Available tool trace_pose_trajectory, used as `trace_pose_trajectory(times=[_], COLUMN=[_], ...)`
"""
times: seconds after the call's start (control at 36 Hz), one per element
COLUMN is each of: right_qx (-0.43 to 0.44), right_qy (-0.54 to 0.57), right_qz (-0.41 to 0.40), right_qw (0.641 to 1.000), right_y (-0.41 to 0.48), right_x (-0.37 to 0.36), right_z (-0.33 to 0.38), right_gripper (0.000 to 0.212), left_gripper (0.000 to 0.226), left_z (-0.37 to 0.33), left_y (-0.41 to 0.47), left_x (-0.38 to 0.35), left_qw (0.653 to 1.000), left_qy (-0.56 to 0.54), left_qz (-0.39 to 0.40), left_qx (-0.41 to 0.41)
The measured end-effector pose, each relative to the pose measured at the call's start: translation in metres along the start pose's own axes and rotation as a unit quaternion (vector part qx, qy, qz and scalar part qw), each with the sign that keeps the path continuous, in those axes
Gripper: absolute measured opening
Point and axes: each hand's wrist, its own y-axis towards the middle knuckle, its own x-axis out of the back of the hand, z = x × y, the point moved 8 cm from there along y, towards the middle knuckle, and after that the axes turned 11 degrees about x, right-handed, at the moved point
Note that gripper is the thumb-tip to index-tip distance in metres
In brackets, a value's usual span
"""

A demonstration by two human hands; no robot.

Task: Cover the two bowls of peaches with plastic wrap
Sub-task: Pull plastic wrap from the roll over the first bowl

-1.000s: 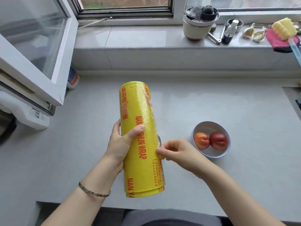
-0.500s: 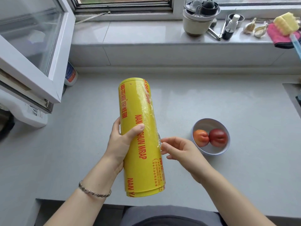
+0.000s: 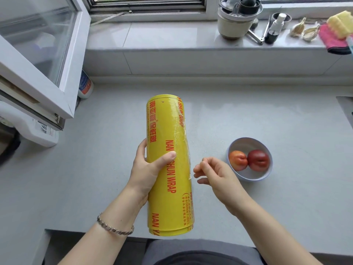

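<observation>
L hand holds wrap roll over counter; R hand free beside it.

L hand (image 3: pixel 150 165) clamps the yellow plastic wrap roll (image 3: pixel 168 131) mid-length, thumb across the front, fingers behind; roll's long axis runs 12–6 o'clock above the grey counter (image 3: pixel 95 169). R hand (image 3: pixel 215 173) sits at the roll's 3 o'clock, just beside its edge, fingers loosely curled and apart, gripping nothing visible. Bowl (image 3: pixel 246 146) stands on the counter at 3 o'clock of the R hand, uncovered, w/ an orange peach (image 3: pixel 237 160) and a red peach (image 3: pixel 257 162) touching inside. Bracelet (image 3: pixel 114 226) on L wrist.
</observation>
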Motion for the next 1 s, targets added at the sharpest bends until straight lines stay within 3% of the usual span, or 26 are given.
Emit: trace_pose_trajectory(times=[0.19,0.39,0.53,0.69,0.86,1.0], right_qx=[-0.029,-0.026,-0.007,0.005,0.041,0.035], right_qy=[0.028,0.048,0.005,0.001,0.039,-0.011], right_qz=[0.017,-0.026,0.01,0.053,-0.004,-0.014], right_qw=[0.999,0.998,1.0,0.999,0.998,0.999], right_y=[0.0,0.003,0.003,0.002,0.001,0.001], right_x=[-0.007,-0.004,-0.004,-0.01,-0.01,-0.016], right_z=[-0.005,-0.006,-0.002,0.002,0.009,0.002], right_gripper=[0.006,0.004,0.012,0.022,0.019,0.019], left_gripper=[0.092,0.098,0.087,0.098,0.094,0.099], left_z=[0.0,0.004,0.006,0.007,0.004,0.005], left_y=[-0.003,-0.007,-0.009,-0.01,-0.008,-0.012], left_x=[0.0,-0.001,-0.004,-0.005,0.001,-0.004], left_qw=[1.0,1.0,0.999,0.999,0.999,0.997], left_qy=[0.002,0.011,0.029,0.029,0.025,0.058], left_qz=[-0.005,-0.005,-0.001,0.006,-0.036,-0.051], left_qx=[-0.008,-0.021,-0.02,-0.016,-0.022,-0.028])
